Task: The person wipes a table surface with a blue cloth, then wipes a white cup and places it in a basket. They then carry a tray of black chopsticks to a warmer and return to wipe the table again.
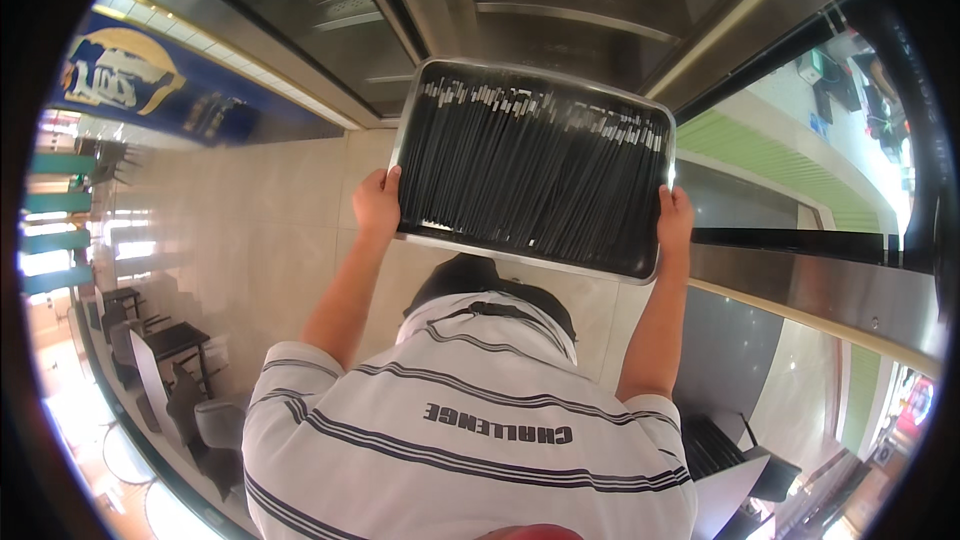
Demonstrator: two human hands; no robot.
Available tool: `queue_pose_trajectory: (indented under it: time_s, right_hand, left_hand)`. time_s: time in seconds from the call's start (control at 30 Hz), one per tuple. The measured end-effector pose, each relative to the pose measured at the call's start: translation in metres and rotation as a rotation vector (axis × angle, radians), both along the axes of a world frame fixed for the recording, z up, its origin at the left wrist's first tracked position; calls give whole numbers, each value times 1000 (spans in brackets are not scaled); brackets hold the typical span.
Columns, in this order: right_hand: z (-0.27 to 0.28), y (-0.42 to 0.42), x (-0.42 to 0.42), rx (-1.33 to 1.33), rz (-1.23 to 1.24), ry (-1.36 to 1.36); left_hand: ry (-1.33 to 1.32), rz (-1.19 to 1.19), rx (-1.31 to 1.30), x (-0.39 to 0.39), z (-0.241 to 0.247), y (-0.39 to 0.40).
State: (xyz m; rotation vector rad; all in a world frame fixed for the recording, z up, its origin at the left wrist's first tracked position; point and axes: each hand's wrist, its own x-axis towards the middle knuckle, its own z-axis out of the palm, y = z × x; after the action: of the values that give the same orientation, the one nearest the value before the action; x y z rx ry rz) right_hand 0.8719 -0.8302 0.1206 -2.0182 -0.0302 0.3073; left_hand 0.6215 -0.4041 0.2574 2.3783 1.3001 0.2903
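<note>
A rectangular metal tray [489, 250] is held out in front of my body, slightly tilted in the view. Inside lie many black chopsticks [517, 172] side by side, their silver-coloured ends toward the far rim. My left hand [377, 202] grips the tray's left side, thumb over the rim. On the opposite side my right hand [676, 216] holds the other rim the same way. The fingers beneath the tray are hidden. Just beyond the tray's far edge is a stainless steel cabinet [570, 22] with its inside and shelf edges visible.
A glass-panelled, metal-framed door or side [300, 22] stands at the upper left, near a blue sign panel [195, 105]. Pale floor tiles [247, 202] stretch left toward a dark table [176, 340] and grey chairs [221, 420]. A steel ledge [810, 300] runs along the right.
</note>
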Motion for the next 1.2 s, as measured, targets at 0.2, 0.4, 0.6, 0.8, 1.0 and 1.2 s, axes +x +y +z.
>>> queue_pose_trajectory:
  time_s: [0.2, 0.4, 0.6, 0.8, 1.0, 1.2]
  right_hand:
    - [-4, -2, 6, 23, -10, 3]
    - [1, 1, 6, 39, -35, -7]
    - [10, 3, 0, 14, -57, -47]
    - [22, 4, -1, -34, -31, -54]
    - [28, 13, 2, -46, -30, -126]
    - [35, 17, 9, -89, -12, -161]
  left_hand:
    - [-38, -11, 27, 4, 8, -10]
    - [-4, 21, -7, 10, 21, -12]
    - [-35, 19, -10, 7, 19, -9]
    - [-43, 35, -62, 4, 12, -3]
    - [-54, 55, -68, 11, 16, -1]
    - [-49, 29, -11, 19, 9, 10]
